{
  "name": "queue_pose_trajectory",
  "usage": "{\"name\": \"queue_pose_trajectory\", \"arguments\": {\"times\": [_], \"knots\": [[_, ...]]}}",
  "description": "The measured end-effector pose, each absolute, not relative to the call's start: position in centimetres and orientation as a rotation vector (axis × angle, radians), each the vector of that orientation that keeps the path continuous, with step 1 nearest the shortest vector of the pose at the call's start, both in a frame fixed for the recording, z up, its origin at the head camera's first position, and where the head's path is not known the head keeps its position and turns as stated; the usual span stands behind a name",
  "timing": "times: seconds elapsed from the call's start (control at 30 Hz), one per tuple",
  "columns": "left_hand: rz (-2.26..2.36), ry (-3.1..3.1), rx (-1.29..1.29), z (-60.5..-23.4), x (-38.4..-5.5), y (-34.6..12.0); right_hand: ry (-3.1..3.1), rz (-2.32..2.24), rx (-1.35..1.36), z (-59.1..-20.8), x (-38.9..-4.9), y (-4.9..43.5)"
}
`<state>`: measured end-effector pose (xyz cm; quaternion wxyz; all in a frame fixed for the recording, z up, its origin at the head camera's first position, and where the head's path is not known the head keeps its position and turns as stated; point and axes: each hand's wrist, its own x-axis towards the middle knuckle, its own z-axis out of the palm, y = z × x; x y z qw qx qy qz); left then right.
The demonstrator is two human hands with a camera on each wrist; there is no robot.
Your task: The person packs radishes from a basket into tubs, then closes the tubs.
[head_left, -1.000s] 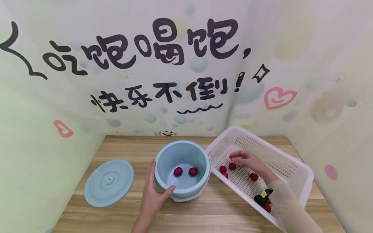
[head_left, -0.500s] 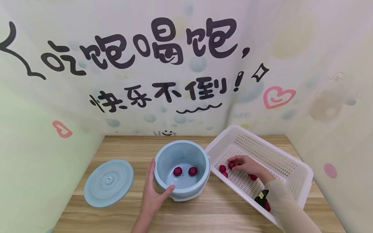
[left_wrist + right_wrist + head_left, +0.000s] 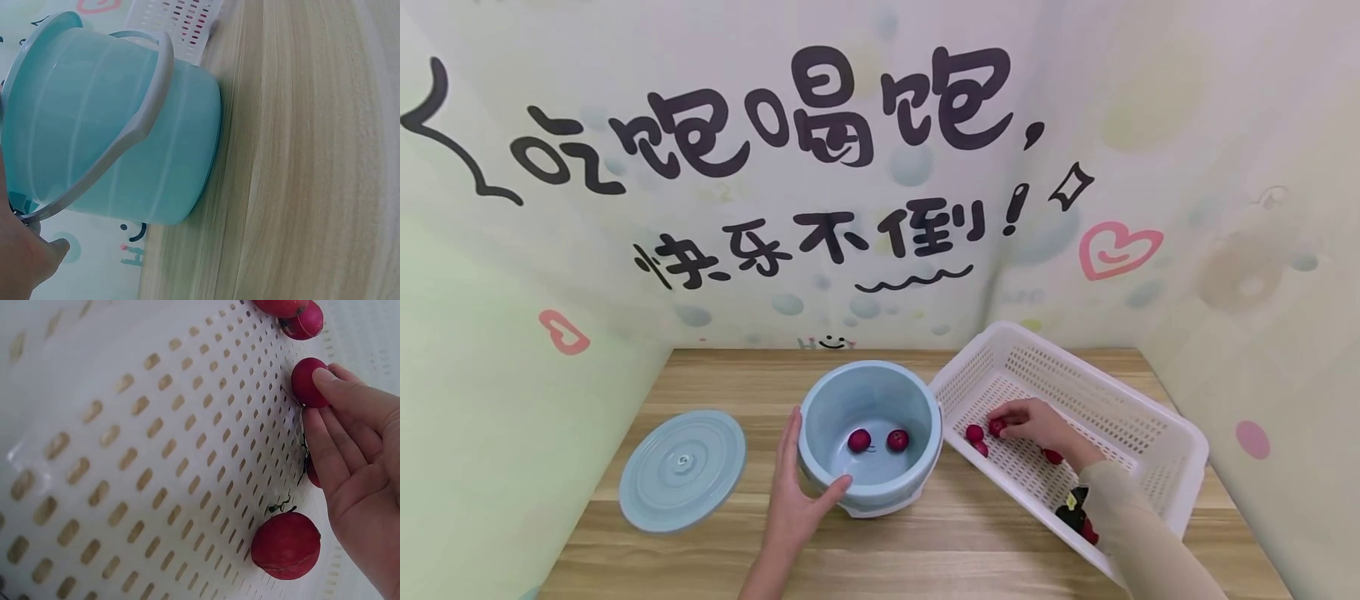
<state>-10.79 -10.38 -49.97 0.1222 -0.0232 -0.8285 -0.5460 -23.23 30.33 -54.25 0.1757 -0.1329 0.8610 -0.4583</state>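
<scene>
My left hand point(image 3: 799, 492) rests against the left side of a light blue bucket point(image 3: 863, 398), fingers along its outer wall and thumb by the front rim. Two red radishes point(image 3: 859, 441) lie on the bucket's bottom. In the left wrist view the grey handle point(image 3: 140, 122) hangs across the bucket's side. My right hand point(image 3: 1041, 423) reaches into a white perforated basket point(image 3: 1138, 383). There, as the right wrist view shows, thumb and fingers pinch a radish point(image 3: 307, 383). Another radish point(image 3: 286, 546) with a thin root sits nearby, and several more lie around.
A round light blue lid point(image 3: 682, 471) lies flat on the wooden table point(image 3: 880, 554), left of the bucket. The basket stands slantwise at the right, its corner close to the bucket. A wall with printed lettering point(image 3: 835, 237) closes off the back.
My right hand has come down onto a radish in the basket and now pinches it. The left hand and the bucket have stayed in place.
</scene>
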Motion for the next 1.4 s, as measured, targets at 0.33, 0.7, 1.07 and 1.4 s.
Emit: {"name": "queue_pose_trajectory", "arguments": {"times": [0.33,0.7,1.07,1.4], "knots": [[-1.586,-2.414,-0.078,-49.9,-10.8,-10.4,2.454,-1.321,-0.353,-54.1,-23.3,30.7],[-1.584,-2.402,-0.083,-50.0,-10.7,-10.3,2.529,-1.286,-0.3,-52.4,-23.1,30.8],[-1.59,-2.4,-0.077,-50.1,-10.8,-10.4,2.505,-1.382,-0.344,-50.1,-23.1,30.3],[-1.599,-2.412,-0.059,-50.1,-10.8,-10.4,2.576,-1.366,-0.412,-48.0,-23.1,29.0]]}}
